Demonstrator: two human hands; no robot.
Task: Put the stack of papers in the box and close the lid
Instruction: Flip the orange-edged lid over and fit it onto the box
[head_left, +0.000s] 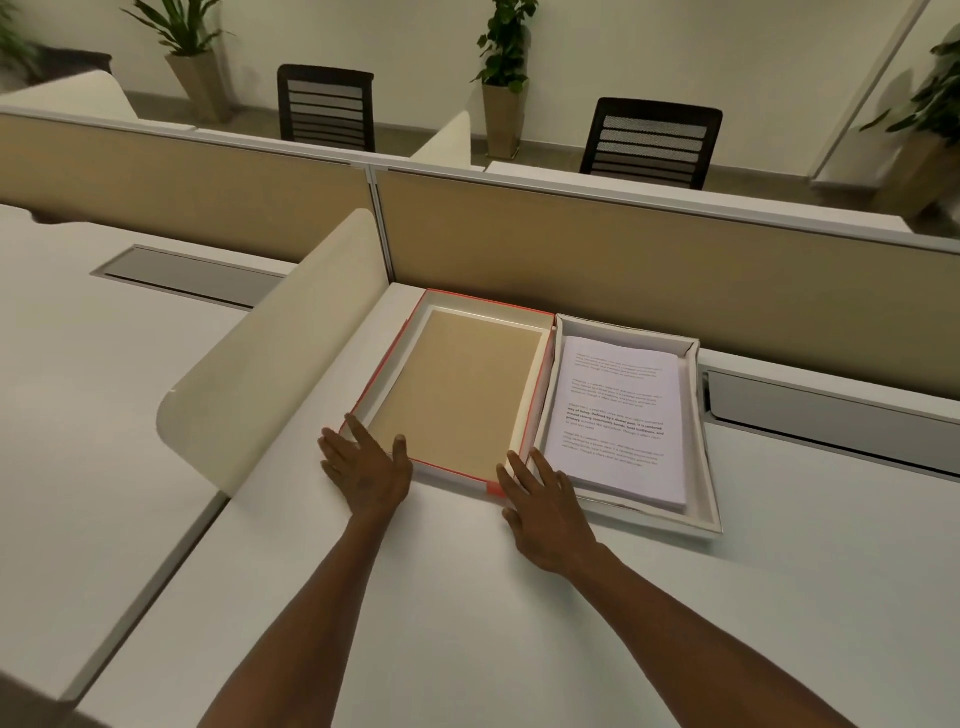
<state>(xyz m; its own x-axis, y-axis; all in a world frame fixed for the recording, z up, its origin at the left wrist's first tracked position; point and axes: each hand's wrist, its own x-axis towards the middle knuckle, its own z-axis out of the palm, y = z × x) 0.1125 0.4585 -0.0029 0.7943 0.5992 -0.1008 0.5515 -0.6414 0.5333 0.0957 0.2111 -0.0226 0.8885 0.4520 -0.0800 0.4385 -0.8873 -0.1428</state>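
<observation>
A wide white counter (467, 597) fills the lower view, bounded at the back by a tan partition (623, 249) and on the left by a curved cream divider (280, 358). Beyond the partition stand two black mesh-backed chairs (326, 108) and potted plants (503, 78) against the wall.

On the counter, close against the partition, lie two shallow rectangular trays side by side, touching along their long edges. The left one is the lid (410, 332), lying inside up, with red outer walls, white inner walls and a brown cardboard floor. The right one is the white box (709, 467), and the stack of papers (615, 415) lies flat inside it, printed side up, with a margin of bare box floor on the right and far sides.

Both forearms reach in from the lower edge, bare, converging toward the lid's near edge. The left hand (363, 473) lies palm down at the lid's near left corner, fingers spread; its fingertips rest on the corner and near wall. The right hand (545, 514) lies palm down at the lid's near right corner, fingers spread and extended, tips at the seam between lid and box. The grip of each hand is apart, closed on nothing. Nothing stands between lid and box.
</observation>
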